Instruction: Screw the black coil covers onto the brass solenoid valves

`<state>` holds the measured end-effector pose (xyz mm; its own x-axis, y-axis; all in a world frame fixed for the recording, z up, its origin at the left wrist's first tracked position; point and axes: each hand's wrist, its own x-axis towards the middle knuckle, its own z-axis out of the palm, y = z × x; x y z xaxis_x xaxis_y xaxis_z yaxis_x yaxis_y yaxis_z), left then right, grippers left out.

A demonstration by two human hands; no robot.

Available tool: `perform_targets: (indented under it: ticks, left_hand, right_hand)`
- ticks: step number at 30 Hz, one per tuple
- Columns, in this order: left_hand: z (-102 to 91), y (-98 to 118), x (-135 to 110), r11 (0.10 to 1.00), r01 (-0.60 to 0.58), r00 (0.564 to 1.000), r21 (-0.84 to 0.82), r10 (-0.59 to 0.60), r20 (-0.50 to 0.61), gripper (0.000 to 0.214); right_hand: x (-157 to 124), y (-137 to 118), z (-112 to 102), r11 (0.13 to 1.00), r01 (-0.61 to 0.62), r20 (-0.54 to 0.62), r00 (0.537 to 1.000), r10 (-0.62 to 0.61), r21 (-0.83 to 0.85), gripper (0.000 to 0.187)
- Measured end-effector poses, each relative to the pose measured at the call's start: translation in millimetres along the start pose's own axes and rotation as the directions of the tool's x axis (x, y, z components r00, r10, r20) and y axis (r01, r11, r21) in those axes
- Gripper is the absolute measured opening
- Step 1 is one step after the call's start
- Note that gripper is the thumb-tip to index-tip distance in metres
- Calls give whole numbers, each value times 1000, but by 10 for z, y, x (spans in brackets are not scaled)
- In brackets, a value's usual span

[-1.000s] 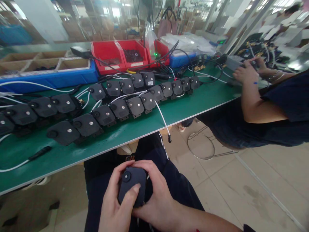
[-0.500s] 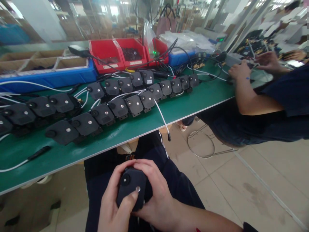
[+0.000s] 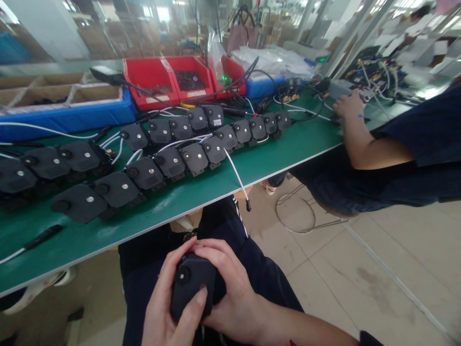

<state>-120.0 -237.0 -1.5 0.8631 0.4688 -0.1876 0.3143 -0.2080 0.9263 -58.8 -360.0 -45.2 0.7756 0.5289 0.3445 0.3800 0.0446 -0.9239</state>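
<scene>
Between my two hands, above my lap and below the bench edge, is a black plastic housing (image 3: 190,281) with a round black knob on its upper left. My left hand (image 3: 169,302) wraps its left side, and the thumb presses on the lower right of the face, over the spot of the small shiny button. My right hand (image 3: 234,293) curls around the top and right side. The underside of the housing is hidden by my palms. Similar black housings (image 3: 147,173) stand in rows on the green bench (image 3: 173,202), with white cables among them.
A white cable (image 3: 236,175) hangs over the bench edge, and another cable end (image 3: 43,236) lies at left. Behind stand a blue divided bin (image 3: 72,115) and red bins (image 3: 151,81). At right a co-worker's hand (image 3: 349,105) is at the bench, near a metal stool (image 3: 295,211).
My left thumb has moved onto the shiny button, covering it. The bench has shifted slightly left in view. The co-worker's farther hand is no longer visible.
</scene>
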Motion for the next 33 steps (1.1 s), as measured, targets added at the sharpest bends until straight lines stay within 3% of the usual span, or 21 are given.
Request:
perform_targets:
  ticks: [4, 9, 17, 20, 22, 25, 28, 32, 33]
  left_hand:
    - [2, 14, 36, 999, 32, 999, -26, -32, 0, 51]
    - [-9, -61, 227, 995, 43, 989, -88, -30, 145, 51]
    - [168, 63, 481, 998, 18, 986, -64, -7, 169, 40]
    - [232, 83, 576, 993, 51, 981, -104, -30, 194, 40]
    - [283, 111, 644, 968, 154, 972, -196, -113, 204, 43]
    - [368, 178, 730, 867, 356, 926, -349, -279, 252, 48]
    - [448, 172, 809, 729, 502, 865, -465, -407, 295, 50]
    - [555, -9, 981, 504, 643, 751, -576, -564, 344, 11]
    - [580, -55, 1035, 443, 662, 718, -605, -606, 343, 10]
  right_hand:
    - [32, 54, -54, 998, 20, -13, 1000, -20, -63, 75]
    - [150, 84, -213, 996, -18, -1, 1000, 18, -82, 64]
    - [244, 171, -411, 977, 50, -70, 995, -66, -207, 65]
    - [224, 229, -439, 987, -40, -78, 997, 29, -155, 70]
    - [208, 251, -465, 982, -158, -105, 983, 148, -100, 77]
    - [216, 244, -520, 946, -322, -117, 942, 316, -37, 84]
    - [281, 242, -545, 873, -480, -75, 871, 486, 90, 82]
    - [449, 406, -476, 712, -648, 15, 742, 670, 269, 67]
    - [505, 473, -450, 669, -681, 37, 708, 705, 299, 63]
